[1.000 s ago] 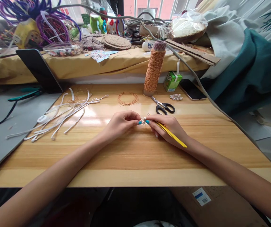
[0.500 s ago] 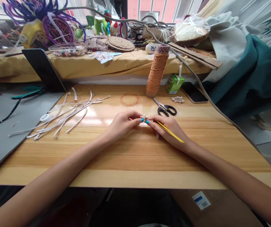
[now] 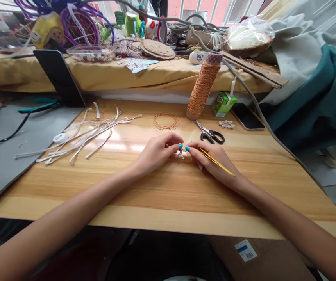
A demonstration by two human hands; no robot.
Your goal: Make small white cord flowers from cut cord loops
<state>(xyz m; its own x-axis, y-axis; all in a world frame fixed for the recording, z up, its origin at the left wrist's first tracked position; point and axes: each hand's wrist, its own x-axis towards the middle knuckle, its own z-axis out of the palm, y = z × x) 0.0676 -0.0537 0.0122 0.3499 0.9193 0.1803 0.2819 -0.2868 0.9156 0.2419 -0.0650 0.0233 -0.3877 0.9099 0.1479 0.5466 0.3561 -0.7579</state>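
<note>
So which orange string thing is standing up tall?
The orange cord spool behind the scissors stands upright on the wooden table. The other, a thin orange wire coil, lies flat beside it.

Both forearms are bare, with no sleeves, watch or rings visible. The left hand (image 3: 156,150) and right hand (image 3: 213,158) wear bright turquoise polish on the fingernails.

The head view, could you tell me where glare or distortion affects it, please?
Head view: window light leaves a bright sheen on the wooden table left of the left hand; wide-angle bending curves the table's edges; the small white piece between both hands is too tiny to resolve.
</note>
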